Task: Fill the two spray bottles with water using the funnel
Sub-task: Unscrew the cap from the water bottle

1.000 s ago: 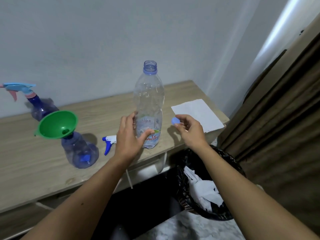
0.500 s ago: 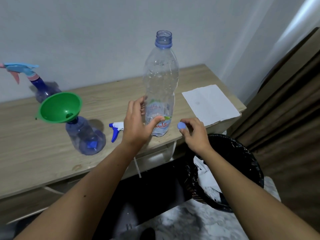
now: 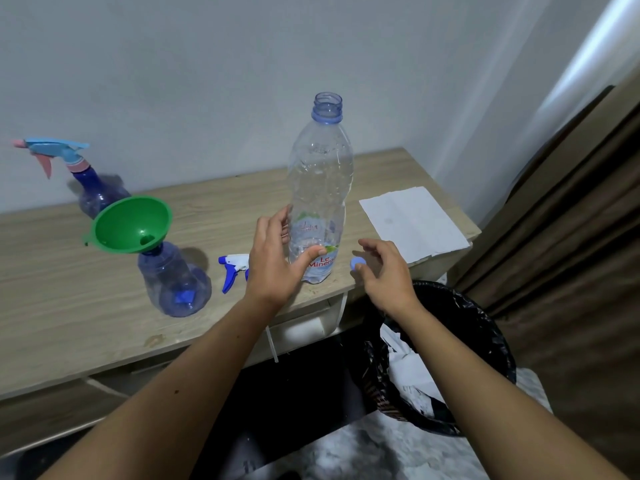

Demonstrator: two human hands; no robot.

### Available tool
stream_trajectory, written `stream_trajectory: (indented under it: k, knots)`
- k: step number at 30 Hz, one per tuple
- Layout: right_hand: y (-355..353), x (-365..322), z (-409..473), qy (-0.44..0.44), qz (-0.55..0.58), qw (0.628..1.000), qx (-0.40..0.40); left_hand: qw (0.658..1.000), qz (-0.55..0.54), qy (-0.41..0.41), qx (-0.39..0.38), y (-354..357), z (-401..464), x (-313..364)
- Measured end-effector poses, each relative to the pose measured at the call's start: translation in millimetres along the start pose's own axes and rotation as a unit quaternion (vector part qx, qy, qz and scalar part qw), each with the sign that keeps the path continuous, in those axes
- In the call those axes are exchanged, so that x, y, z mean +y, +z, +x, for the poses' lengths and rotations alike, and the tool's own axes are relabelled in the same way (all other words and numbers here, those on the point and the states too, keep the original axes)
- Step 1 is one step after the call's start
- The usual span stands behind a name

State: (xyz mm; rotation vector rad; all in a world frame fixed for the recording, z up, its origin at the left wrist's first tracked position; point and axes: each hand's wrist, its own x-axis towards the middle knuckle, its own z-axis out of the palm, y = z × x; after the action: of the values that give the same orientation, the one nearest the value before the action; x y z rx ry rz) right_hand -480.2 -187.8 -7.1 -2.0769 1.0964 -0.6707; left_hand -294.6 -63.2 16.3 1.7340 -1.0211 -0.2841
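A wooden desk stands against a pale wall. At its right end, by the front corner, lies a white paper sheet. Below that corner, on the floor, a black bin holds crumpled paper, and brown curtains hang to the right.

Near the front edge, right of middle, a clear water bottle stands upright with its mouth uncapped; how much water it holds cannot be told. Left of it a blue-and-white sprayer head lies on the desk, partly hidden behind the left hand. Farther left a blue spray bottle stands with a green funnel seated tilted in its neck. Behind it, toward the back left by the wall, a second spray bottle stands with its light-blue and pink trigger head screwed on; the funnel covers its lower part.

The left hand is half open around the water bottle's lower part, thumb on the label and fingers curved behind. The right hand, just right of the bottle over the front edge, pinches a small blue cap between thumb and fingertips, the other fingers loosely spread.
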Motion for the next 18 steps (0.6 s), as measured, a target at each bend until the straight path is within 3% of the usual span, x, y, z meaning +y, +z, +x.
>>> stream_trajectory:
  k: [10,14,18]
  knots:
    - [-14.6,-91.9,3.1,-0.065,0.176,0.982,0.031,0.999,0.009,0.006,-0.035,-14.4,-16.8,-4.2]
    - [-4.4,-114.9,5.2,-0.07,0.175,0.982,0.018,0.999,0.019,0.024,0.008,-38.6,-45.3,-11.5]
    - [7.8,-130.1,3.9,-0.045,0.175,0.983,0.038,0.998,0.011,-0.036,0.042,-76.1,-72.0,-30.4]
